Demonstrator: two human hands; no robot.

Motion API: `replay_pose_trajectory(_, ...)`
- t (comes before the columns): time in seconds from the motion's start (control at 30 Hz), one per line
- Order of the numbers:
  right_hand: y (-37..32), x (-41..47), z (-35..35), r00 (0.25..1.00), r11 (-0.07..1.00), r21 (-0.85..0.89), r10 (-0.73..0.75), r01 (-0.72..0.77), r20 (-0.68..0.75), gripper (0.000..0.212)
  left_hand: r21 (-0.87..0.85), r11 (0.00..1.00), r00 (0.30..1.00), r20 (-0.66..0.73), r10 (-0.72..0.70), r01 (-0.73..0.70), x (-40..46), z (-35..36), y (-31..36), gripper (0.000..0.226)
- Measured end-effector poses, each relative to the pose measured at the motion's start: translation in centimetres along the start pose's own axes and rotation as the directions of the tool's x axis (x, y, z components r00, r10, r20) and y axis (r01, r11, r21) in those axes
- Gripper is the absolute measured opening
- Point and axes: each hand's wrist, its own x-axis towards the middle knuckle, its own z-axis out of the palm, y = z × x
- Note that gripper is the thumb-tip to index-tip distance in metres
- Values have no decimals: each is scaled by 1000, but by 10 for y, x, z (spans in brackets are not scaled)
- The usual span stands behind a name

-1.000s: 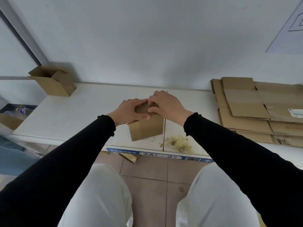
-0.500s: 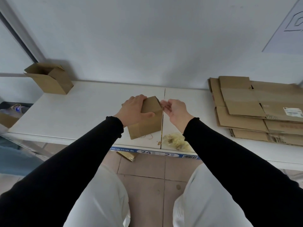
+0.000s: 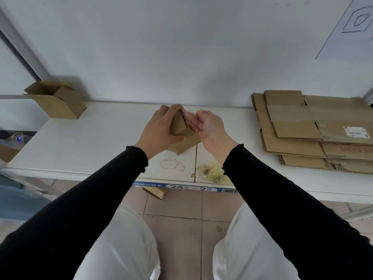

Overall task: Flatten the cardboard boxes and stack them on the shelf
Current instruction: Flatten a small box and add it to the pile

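Two hands work a small cardboard box (image 3: 182, 136) at the middle of a white shelf (image 3: 96, 138) set against a pale wall. The left hand (image 3: 161, 131) grips the box from its left side, fingers curled over the far top edge and thumb lying across the near face, while the box sits tilted with its lower corner resting on the shelf beside a seam between two shelf panels. The right hand (image 3: 209, 126) is held palm up just beside the box's right side, its fingers relaxed and reaching toward the open slit at the box's top; whether the fingertips pinch a flap or a strip of tape there cannot be told. Both arms wear black sleeves, and white trousers fill the lower part of the view above a tiled floor. At the far left of the shelf, well apart from the hands, a second box (image 3: 55, 100) stands upright with its flaps open. At the right end lies a stack of flattened cardboard (image 3: 310, 130), the top sheet carrying a white shipping label. Near the front edge, a crumpled wad of yellowish tape (image 3: 211, 171) lies just beside the right sleeve, with a faint ring stain next to it. A blue shelf label (image 3: 187, 187) reading 24 and 2 runs along the front edge, and a cardboard scrap (image 3: 155, 192) lies on the floor below.
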Motion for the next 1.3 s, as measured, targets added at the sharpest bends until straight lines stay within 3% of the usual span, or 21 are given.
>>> replay_pose_trajectory(0.1, -2, -7, 20, 1000, 997, -78, -27, 26, -8, 13, -194, 981, 995, -91, -45, 26, -12, -1, -2, 78)
replay_pose_trajectory(0.17, 4, -10, 27, 999, 995, -101, -1, -3, -46, 15, -231, 972, 993, -105, -59, 33, -20, 2, -6, 76)
replay_pose_trajectory(0.23, 11, -12, 27, 998, 972, -231, -45, 33, -44, 16, -268, 961, 991, -98, -92, 62, -29, 8, -10, 77)
replay_pose_trajectory(0.33, 19, -10, 22, 973, 804, -548, -206, 229, 105, 14, -369, 923, 986, -77, -145, 107, -37, 18, -13, 74)
replay_pose_trajectory(0.4, 20, -9, 20, 968, 752, -609, -194, 251, 159, 14, -424, 896, 983, -57, -173, 133, -38, 24, -14, 69)
replay_pose_trajectory(0.53, 29, -2, 17, 989, 737, -661, -71, 141, 131, 15, -502, 845, 973, -25, -228, 185, -42, 35, -26, 65)
replay_pose_trajectory(0.67, 30, 6, 23, 971, 679, -706, -232, 199, 51, 14, -536, 823, 969, -35, -243, 187, -42, 35, -35, 61)
replay_pose_trajectory(0.87, 30, 24, 22, 972, 769, -632, -211, 101, -101, 17, -492, 858, 975, -68, -209, 150, -44, 36, -43, 59)
replay_pose_trajectory(1.0, 6, 31, 2, 928, 879, -460, -269, 127, -257, 18, -472, 866, 970, -80, -230, 166, -46, 31, -57, 64)
replay_pose_trajectory(1.07, 6, 33, -6, 897, 794, -577, -381, 194, -223, 16, -466, 867, 970, -69, -233, 175, -46, 31, -60, 70)
replay_pose_trajectory(1.17, 19, 27, -1, 849, 550, -740, -526, 388, 54, 12, -459, 871, 971, -67, -231, 176, -46, 33, -58, 73)
replay_pose_trajectory(1.23, 28, 23, 5, 804, 342, -799, -530, 494, 270, 11, -418, 894, 976, -67, -208, 162, -46, 34, -58, 74)
replay_pose_trajectory(1.3, 34, 23, 6, 742, 51, -831, -484, 554, 465, 16, -371, 915, 976, -80, -201, 158, -47, 33, -59, 73)
